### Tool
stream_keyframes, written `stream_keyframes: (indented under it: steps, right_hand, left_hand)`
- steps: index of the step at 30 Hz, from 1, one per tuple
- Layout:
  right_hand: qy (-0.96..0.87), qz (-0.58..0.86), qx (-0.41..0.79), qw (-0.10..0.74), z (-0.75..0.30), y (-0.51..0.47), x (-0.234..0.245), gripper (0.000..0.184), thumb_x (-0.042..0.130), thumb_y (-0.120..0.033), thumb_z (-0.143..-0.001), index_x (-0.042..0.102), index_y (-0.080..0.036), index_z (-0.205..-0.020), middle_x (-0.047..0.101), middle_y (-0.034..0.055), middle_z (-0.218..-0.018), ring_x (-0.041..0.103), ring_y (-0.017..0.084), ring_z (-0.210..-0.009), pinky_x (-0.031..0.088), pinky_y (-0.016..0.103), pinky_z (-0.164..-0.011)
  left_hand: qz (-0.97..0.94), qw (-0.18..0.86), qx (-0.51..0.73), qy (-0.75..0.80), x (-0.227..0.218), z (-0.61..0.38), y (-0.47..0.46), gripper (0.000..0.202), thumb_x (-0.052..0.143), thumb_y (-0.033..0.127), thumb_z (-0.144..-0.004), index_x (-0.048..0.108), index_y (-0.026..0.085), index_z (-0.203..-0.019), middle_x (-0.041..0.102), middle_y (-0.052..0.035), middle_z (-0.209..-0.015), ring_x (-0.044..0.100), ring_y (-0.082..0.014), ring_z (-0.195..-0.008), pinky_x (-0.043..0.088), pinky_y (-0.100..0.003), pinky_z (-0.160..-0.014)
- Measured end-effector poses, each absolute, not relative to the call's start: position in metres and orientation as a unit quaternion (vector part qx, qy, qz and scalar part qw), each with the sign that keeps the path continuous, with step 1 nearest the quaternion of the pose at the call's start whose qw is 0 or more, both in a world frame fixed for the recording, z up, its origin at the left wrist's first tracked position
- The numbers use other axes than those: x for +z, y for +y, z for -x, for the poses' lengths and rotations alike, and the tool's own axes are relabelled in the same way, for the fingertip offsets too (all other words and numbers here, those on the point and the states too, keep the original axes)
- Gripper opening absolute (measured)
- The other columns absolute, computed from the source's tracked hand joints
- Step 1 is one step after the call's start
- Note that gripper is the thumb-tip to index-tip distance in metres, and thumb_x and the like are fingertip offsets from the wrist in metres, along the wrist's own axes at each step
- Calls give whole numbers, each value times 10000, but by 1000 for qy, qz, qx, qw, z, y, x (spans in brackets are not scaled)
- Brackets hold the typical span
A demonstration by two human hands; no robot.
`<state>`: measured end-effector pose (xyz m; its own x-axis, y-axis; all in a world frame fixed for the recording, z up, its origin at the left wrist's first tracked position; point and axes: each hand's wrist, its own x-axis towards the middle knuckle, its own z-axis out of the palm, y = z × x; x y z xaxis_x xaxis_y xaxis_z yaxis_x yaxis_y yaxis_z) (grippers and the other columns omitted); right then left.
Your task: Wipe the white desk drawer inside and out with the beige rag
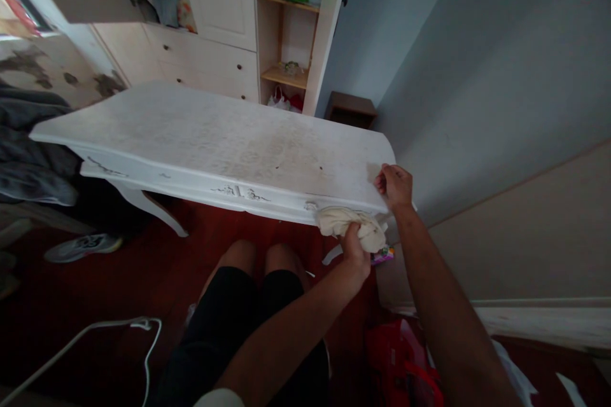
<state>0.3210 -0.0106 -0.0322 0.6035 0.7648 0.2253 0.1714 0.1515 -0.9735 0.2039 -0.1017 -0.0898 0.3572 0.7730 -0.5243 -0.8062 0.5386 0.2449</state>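
A crumpled cream cloth (pixel 351 222) is gripped in my left hand (pixel 356 253), against the front edge of a white table (pixel 200 121) near its right end. Dark smudges and stains mark the tabletop, mostly around its middle and right half. My right hand (pixel 397 186) is at the table's right end with its fingers curled closed. Whatever may be inside those fingers is hidden from view. Along the table's front run carved ornaments (pixel 238 192) and a small knob (pixel 310 206).
Behind the table stands a white wardrobe (pixel 222 0) with open shelves holding bags. A small brown box-like unit (pixel 351 109) is by the grey wall (pixel 501 76). On the red floor are a red bag (pixel 396 356), a shoe (pixel 83 247) and a white cable (pixel 90 327). Dark clothes (pixel 28 140) lie at left.
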Motion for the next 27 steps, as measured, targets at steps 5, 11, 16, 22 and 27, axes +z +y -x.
stream_keyframes:
  steps: [5, 11, 16, 22, 27]
  right_hand:
    - [-369, 597, 241, 670, -322, -11, -32, 306, 677, -394, -764, 528, -173, -613, 540, -18, -466, 399, 54, -339, 268, 155, -291]
    - [-352, 573, 263, 692, -323, -12, -27, 289, 689, -380, -734, 527, -174, -612, 537, -22, -460, 402, 57, -336, 274, 159, -291]
    - [-341, 567, 265, 701, -328, -14, -26, 302, 707, -396, -725, 522, -177, -629, 544, -23, -468, 411, 61, -346, 272, 161, -293]
    - [-328, 550, 285, 713, -331, -15, -25, 311, 716, -409, -705, 511, -185, -640, 543, -33, -485, 430, 57, -376, 286, 155, -317]
    - [-344, 550, 281, 707, -330, -17, -26, 343, 712, -448, -716, 494, -189, -656, 543, -33, -507, 433, 54, -383, 280, 155, -322]
  left_hand:
    - [119, 840, 442, 290, -79, -209, -101, 174, 460, 177, -827, 566, 181, -965, 638, -60, -927, 648, -159, -799, 527, -274, -852]
    - [17, 949, 270, 163, -72, -188, -98, 301, 377, 262, -899, 648, 130, -884, 677, -131, -885, 673, -215, -919, 521, -321, -934]
    - [-47, 956, 224, 184, -64, -171, -82, 281, 402, 213, -866, 654, 91, -866, 694, -124, -809, 697, -215, -862, 531, -354, -924]
    - [-112, 918, 270, 269, -64, -115, -65, 251, 519, 119, -709, 656, 90, -918, 709, -98, -774, 707, -208, -788, 574, -337, -823]
    - [-175, 864, 331, 337, -60, -57, -54, 186, 523, 133, -653, 635, 117, -800, 626, -33, -566, 631, -162, -538, 566, -263, -567]
